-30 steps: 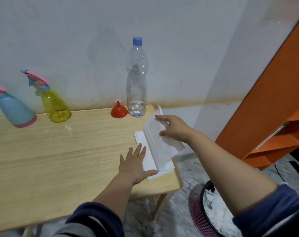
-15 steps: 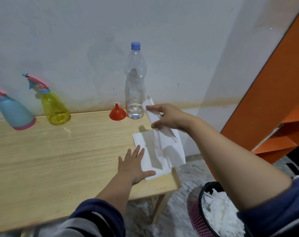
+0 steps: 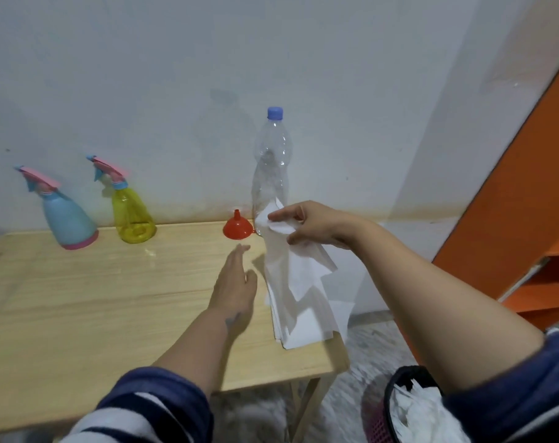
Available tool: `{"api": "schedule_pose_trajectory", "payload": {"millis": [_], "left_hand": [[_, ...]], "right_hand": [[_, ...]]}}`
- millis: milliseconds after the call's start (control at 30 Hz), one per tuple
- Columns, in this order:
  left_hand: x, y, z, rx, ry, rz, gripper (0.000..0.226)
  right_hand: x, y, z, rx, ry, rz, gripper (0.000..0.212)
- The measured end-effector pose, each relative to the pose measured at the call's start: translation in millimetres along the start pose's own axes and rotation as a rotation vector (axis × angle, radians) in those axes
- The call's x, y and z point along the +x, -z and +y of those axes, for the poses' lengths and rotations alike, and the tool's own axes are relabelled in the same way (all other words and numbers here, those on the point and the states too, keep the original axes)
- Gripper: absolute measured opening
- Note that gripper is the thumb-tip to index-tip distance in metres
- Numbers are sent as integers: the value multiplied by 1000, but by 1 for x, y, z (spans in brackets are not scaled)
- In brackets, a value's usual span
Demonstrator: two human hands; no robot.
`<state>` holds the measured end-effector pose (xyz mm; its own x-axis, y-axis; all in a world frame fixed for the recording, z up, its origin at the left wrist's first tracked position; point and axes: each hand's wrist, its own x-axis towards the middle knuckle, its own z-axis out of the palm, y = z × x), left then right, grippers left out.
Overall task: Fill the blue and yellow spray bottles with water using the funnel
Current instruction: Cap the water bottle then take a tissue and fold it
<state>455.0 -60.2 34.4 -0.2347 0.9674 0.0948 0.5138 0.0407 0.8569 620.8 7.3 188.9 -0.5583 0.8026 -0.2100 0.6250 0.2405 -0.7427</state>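
Note:
The blue spray bottle [image 3: 67, 223] and the yellow spray bottle [image 3: 131, 215] stand at the back left of the wooden table [image 3: 80, 308], both with pink trigger heads. A red funnel [image 3: 237, 227] lies mouth down next to a tall clear water bottle [image 3: 271, 167] with a blue cap. My right hand [image 3: 316, 227] pinches a white tissue [image 3: 291, 263] and holds it up in front of the water bottle. My left hand [image 3: 236, 282] hovers open, just left of the tissue stack [image 3: 303, 324].
An orange shelf unit [image 3: 527, 187] stands at the right. A pink and black waste basket [image 3: 409, 407] with white paper in it sits on the floor at the table's right corner. The wall runs directly behind the bottles.
My right hand has lifted the tissue higher, off the stack. My left hand has come off the stack and moved up and left, fingers apart.

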Motion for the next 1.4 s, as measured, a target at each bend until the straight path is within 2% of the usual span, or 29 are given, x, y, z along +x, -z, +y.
{"api": "schedule_pose_trajectory", "payload": {"millis": [100, 233, 367, 467, 567, 667, 767, 900, 1100, 1233, 1400], "left_hand": [[-3, 37, 37, -127, -114, 134, 28], [-19, 73, 48, -192, -141, 189, 13], [-38, 108, 42, -189, -128, 272, 11], [-44, 135, 34, -136, -132, 324, 18], [-44, 162, 21, -44, -155, 357, 18], [-35, 192, -2, 7, -110, 392, 21], [-27, 219, -33, -6, -27, 405, 28], [-15, 260, -80, 76, 8, 314, 30], [16, 313, -165, 325, 40, 77, 40], [35, 325, -202, 388, 87, -2, 54], [58, 329, -232, 722, 170, -115, 67]], "right_hand": [[2, -11, -11, -29, 36, -85, 64], [7, -29, -35, 10, 114, -188, 63], [13, -44, -68, 41, 169, -227, 61], [25, -60, -87, 53, 207, -229, 59], [40, -76, -101, -38, 249, -171, 49], [55, -98, -109, -103, 248, -110, 30], [80, -130, -112, -70, 195, -79, 33], [119, -184, -123, -44, 144, 43, 47], [195, -265, -138, -274, 169, 122, 46], [232, -299, -145, -591, 145, 104, 56], [262, -333, -139, -701, 102, 55, 61]]}}
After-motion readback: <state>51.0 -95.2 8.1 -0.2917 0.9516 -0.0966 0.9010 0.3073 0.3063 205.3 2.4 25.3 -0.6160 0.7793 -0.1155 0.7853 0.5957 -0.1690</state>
